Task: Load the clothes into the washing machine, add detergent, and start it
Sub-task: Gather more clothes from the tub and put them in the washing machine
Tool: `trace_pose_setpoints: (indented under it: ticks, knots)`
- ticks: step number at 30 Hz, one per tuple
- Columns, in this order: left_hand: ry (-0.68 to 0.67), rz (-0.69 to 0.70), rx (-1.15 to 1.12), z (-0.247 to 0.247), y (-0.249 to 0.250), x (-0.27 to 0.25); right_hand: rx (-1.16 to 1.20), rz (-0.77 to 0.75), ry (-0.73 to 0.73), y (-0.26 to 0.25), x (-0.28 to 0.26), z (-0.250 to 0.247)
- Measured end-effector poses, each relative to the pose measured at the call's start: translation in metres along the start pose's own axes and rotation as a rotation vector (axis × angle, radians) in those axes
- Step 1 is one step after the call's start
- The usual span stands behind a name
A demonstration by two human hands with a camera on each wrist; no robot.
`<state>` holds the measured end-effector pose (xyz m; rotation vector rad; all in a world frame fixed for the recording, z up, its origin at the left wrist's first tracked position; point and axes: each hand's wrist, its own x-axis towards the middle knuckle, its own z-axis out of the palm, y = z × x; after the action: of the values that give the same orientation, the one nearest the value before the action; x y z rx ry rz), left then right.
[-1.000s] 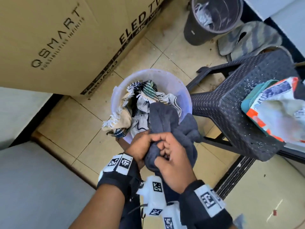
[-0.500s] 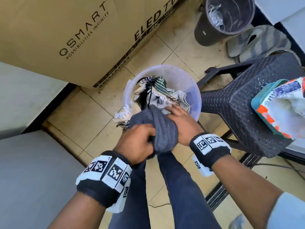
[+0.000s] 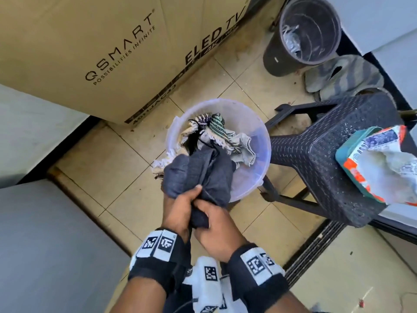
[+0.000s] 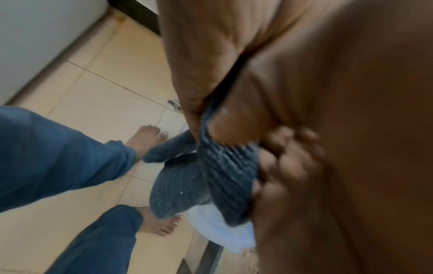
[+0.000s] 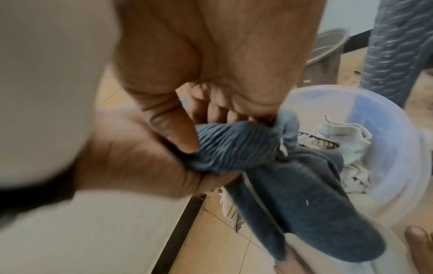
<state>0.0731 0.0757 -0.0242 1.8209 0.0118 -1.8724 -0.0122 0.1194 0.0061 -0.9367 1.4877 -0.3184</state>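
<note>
Loading is under way: both the left hand [image 3: 180, 211] and right hand [image 3: 216, 231] clench their fingers round a grey garment [image 3: 203, 175] at frame centre above the tub [image 3: 259, 154], which next needs carrying to the washer.

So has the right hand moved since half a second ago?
Yes. The right hand was reaching onto the clothes at the bucket's near rim; it has pulled back toward the body, now gripping the grey garment beside the left hand.
</note>
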Motion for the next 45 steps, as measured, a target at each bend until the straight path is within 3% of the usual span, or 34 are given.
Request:
trace_pose_setpoints:
  ticks: [2,3,6,8,10,13,16,21,24,27,32,35,39,42,45]
  knots:
    - [0.079,0.068,0.029,-0.017,0.002,0.007,0.025,0.02,-0.084,0.003,0.003,-0.012]
    - [0.082,0.11,0.063,-0.025,0.002,0.01,0.032,0.04,-0.044,0.003,0.006,-0.02]
    - [0.122,0.164,0.139,-0.039,0.006,0.019,-0.038,0.118,0.296,0.006,0.028,-0.046]
    - [0.111,0.153,0.125,-0.042,0.012,0.024,-0.124,0.207,0.441,0.014,0.053,-0.064]
    - [0.086,0.181,0.155,-0.044,0.016,0.029,-0.203,0.304,0.434,0.028,0.08,-0.078]
    - [0.072,0.241,0.228,-0.047,0.017,0.039,-0.411,0.428,0.305,0.046,0.116,-0.086]
    - [0.086,0.281,0.27,-0.051,0.012,0.05,-0.6,0.389,0.218,0.048,0.152,-0.089]
    - [0.07,0.329,0.266,-0.055,0.001,0.07,-0.749,0.325,0.342,0.055,0.227,-0.091]
    - [0.044,0.34,0.269,-0.054,0.002,0.081,-0.679,0.455,0.38,0.064,0.26,-0.096]
    - [0.049,0.307,0.257,-0.05,0.006,0.089,-0.606,0.48,0.419,0.06,0.274,-0.103]
    - [0.116,0.188,0.126,-0.043,0.016,0.085,-0.207,0.409,0.767,0.025,0.233,-0.128]
    - [0.131,0.148,0.092,-0.034,0.027,0.075,-0.069,0.28,0.97,0.007,0.18,-0.133]
    - [0.072,0.116,0.107,-0.023,0.031,0.063,0.133,0.004,1.113,-0.022,0.106,-0.117]
    - [0.032,0.077,0.127,-0.012,0.03,0.051,0.243,-0.179,1.121,-0.043,0.065,-0.108]
    - [-0.041,-0.078,0.058,0.001,0.027,0.032,0.199,-0.145,0.823,-0.051,0.036,-0.075]
